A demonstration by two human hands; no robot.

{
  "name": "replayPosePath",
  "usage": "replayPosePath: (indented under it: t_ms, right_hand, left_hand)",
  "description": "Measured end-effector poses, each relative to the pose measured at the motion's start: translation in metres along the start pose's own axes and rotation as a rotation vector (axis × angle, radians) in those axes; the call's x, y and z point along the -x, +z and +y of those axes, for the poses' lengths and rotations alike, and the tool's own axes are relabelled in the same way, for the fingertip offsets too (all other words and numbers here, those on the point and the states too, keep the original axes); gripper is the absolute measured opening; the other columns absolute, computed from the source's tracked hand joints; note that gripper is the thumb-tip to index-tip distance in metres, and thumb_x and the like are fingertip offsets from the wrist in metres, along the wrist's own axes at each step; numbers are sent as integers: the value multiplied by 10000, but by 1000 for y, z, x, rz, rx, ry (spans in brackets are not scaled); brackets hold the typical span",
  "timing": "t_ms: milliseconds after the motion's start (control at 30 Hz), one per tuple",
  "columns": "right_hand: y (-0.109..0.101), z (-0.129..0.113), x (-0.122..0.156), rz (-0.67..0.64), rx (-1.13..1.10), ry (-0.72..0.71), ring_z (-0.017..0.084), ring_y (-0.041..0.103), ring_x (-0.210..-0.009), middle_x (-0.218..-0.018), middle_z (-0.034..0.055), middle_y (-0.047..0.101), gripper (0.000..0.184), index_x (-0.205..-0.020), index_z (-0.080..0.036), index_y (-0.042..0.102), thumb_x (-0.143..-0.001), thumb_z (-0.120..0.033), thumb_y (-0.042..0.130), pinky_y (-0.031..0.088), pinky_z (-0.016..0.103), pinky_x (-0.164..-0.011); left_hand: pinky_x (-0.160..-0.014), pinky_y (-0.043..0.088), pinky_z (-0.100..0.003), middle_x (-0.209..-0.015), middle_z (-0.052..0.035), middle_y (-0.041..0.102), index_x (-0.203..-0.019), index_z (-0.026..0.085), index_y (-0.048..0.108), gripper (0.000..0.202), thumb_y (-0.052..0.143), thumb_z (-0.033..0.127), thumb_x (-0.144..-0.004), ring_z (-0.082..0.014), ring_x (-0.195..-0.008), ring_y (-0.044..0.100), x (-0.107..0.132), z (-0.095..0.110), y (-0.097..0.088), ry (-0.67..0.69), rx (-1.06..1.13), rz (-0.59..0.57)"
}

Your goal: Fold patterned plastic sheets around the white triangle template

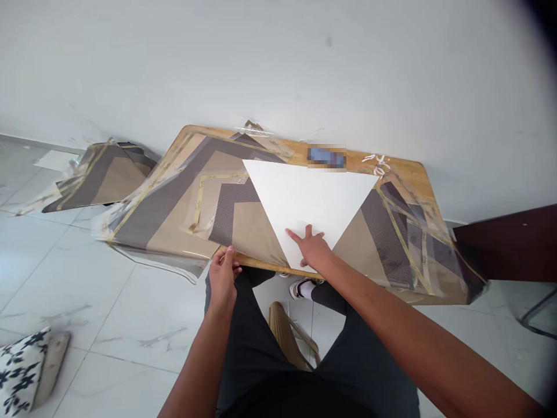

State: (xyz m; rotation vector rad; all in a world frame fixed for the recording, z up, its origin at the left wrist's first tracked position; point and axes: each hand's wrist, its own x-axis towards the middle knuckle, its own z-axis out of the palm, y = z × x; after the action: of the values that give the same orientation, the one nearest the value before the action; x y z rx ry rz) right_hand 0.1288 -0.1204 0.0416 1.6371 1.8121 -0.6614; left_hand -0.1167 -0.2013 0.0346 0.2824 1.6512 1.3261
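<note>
Starting at far left: one cushion, white fabric with a dark floral print, on pale tiled floor. Next, one brown-and-tan covering in clear plastic, hanging well apart from my hands, near the pale wall. Then the long light-wood counter with rounded corners, its left part bearing a large tan sheet with angular dark-brown bands, overlaid with clear film and gold-edged strips.

Left hand, mine: at the counter's near edge, beside the tan sheet; fingers curled, thumb close to the forefinger; whether they grip anything, I cannot tell.

Centre: one smooth white sheet, triangular, lying on the counter, broad side toward the wall, narrowing toward me at the near edge. Below, between my legs, one tan seat.

Right hand, mine: resting on the white sheet's narrow end, fingers spread wide, gripping nothing.

Behind the sheet, one blue item, blurred. Farther right, thin white curled strips; then a second tan-and-brown banded sheet, partly filmed. Last, one dark-red panel, beyond the counter's end.
</note>
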Motion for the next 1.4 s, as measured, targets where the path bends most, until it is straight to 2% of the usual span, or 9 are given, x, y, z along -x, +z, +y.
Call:
replayPosePath:
  t_ms: [100,200,367,500,600,833,1067,1200,1400]
  right_hand:
    - [-3,-2,5,10,16,11,626,340,-1520,-1795,263,-27,1451,-1705,-505,-28,-700,-302,999,538,631,-1049]
    - [-6,-4,7,5,16,17,641,307,-1526,-1798,249,-50,1448,-1703,-531,-3,-687,-288,1000,598,562,-961]
    - [-8,-4,5,-18,3,27,630,276,-1545,-1806,223,-51,1408,-1706,-539,22,-707,-256,974,613,567,-934]
    - [-5,-1,8,16,16,13,605,309,-1547,-1814,214,-19,1163,-1708,-382,319,-738,-307,956,583,596,-1007]
    - [-2,6,17,88,15,-13,568,340,-1551,-1819,189,41,986,-1653,-314,451,-789,-338,927,580,563,-1020]
    - [17,26,29,239,-30,-86,473,327,-1583,-1814,94,173,997,-1697,-251,358,-859,-425,869,575,507,-1062]
    - [45,48,28,373,-101,-140,403,263,-1605,-1819,11,181,825,-1638,-311,455,-914,-527,787,362,567,-1251]
    - [55,53,28,409,-146,-133,368,207,-1638,-1815,63,195,821,-1637,-312,463,-919,-557,776,202,565,-1320]
    - [57,54,29,417,-196,-135,365,155,-1662,-1807,142,176,863,-1648,-268,452,-908,-546,797,168,541,-1332]
  left_hand:
    - [-504,457,-201,-758,50,581,-956,187,657,285,755,427,-838,-91,-576,508,-8,8,13,167,-175,6]
    - [-602,497,-235,-777,42,605,-931,214,652,131,661,339,-891,-119,-634,548,-6,27,38,389,-390,-15]
    - [-955,536,-314,-1085,-55,637,-866,210,678,47,652,213,-905,-190,-1008,644,7,50,121,812,-590,-272]
    - [-916,528,-340,-1100,-69,638,-860,211,660,66,654,155,-893,-206,-974,630,5,37,193,845,-814,-485]
    - [-865,504,-350,-988,-55,649,-870,219,646,67,640,162,-906,-226,-949,618,-5,21,223,801,-1012,-611]
    - [-736,452,-306,-935,-35,678,-858,220,638,75,621,176,-916,-195,-820,598,-25,5,238,750,-1109,-703]
    - [-791,476,-300,-984,-41,699,-892,208,709,46,668,199,-910,-180,-824,613,-30,4,244,747,-1146,-755]
    - [-802,479,-294,-1002,-40,714,-881,206,733,60,678,188,-898,-176,-847,619,-32,1,247,758,-1156,-776]
    - [-809,482,-307,-1011,-62,707,-907,197,752,96,660,170,-900,-191,-868,631,-29,-6,254,802,-1207,-772]
